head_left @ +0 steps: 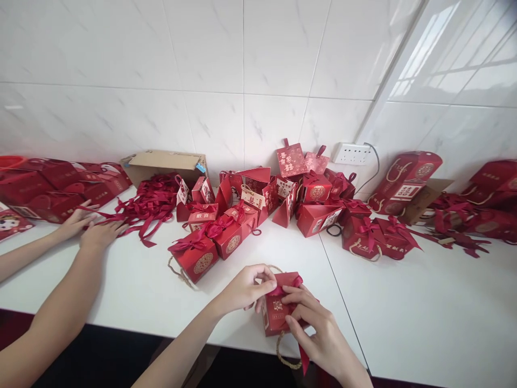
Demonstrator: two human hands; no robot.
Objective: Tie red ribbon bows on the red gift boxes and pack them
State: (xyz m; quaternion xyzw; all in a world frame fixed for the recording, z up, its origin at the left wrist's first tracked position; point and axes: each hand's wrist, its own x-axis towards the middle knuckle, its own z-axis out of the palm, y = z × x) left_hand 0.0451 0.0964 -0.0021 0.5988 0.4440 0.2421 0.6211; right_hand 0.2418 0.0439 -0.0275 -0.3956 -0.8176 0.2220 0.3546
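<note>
A small red gift box with a rope handle stands near the front edge of the white table. My left hand grips its upper left side, fingers closed on the top. My right hand pinches the dark red ribbon lying across the top of the box. A ribbon tail hangs down below my right hand.
Several finished red boxes with bows lie behind, more to the right. A heap of loose red ribbons and a cardboard box sit at left, where another person's two hands rest. Red bags lean against the tiled wall.
</note>
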